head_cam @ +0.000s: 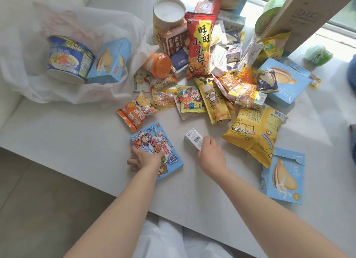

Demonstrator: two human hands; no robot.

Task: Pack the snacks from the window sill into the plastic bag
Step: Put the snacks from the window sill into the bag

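At the sill's (77, 134) far left edge lay the plastic bag (63, 46), mouth open, with a blue noodle bowl (69, 59) and a light blue box (110, 61) resting on it. Near the front edge, the left hand (143, 158) gripped a blue cartoon box (156, 150) lying flat. Just beside it, the right hand (211, 155) closed around a small white carton (193, 139). The remaining snacks (221, 69) sat heaped toward the far right corner.

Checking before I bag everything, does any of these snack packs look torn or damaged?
Yes. The flat light blue pouch at the near right edge of the sill has a jagged, torn-open top. An orange-lidded jar also lies tipped on its side near the plastic bag.
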